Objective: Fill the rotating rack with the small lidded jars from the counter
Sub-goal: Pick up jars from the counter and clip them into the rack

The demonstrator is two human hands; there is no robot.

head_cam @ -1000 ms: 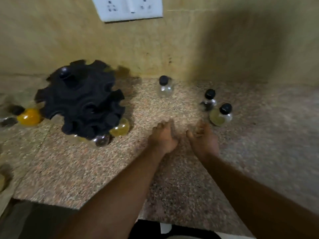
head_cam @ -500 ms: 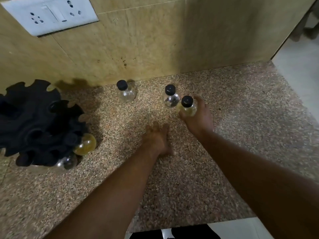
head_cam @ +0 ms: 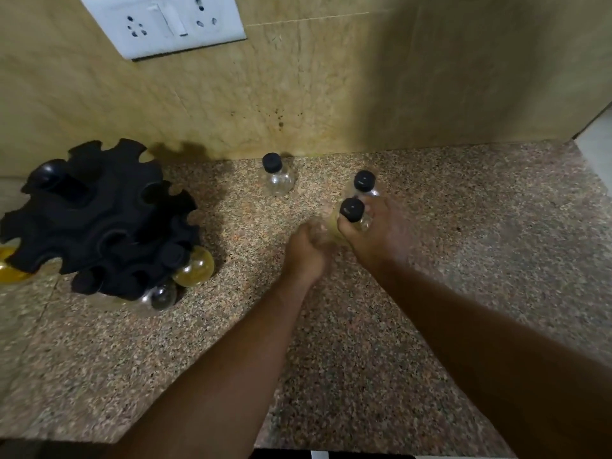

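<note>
My right hand (head_cam: pixel 381 233) grips a small yellowish jar (head_cam: pixel 352 212) with a black lid, held upright just above the counter. My left hand (head_cam: pixel 306 251) is right beside it, its fingers curled against the jar's left side; motion blur hides whether they grip it. A clear lidded jar (head_cam: pixel 364 182) stands directly behind the held one. Another clear jar (head_cam: pixel 275 175) stands near the wall. The black rotating rack (head_cam: pixel 99 213) sits at the left, with a yellow jar (head_cam: pixel 195 267) and a clear jar (head_cam: pixel 162 294) hanging in its lower slots.
The speckled granite counter (head_cam: pixel 397 342) runs to a front edge at the bottom and ends at the right. A tiled wall with a white socket plate (head_cam: pixel 165 23) backs it. Another yellow jar (head_cam: pixel 8 265) shows at the rack's far left.
My right hand has lifted the yellowish jar and drawn it back toward me. My left hand has risen from the counter and come up against the jar. The view has shifted slightly.
</note>
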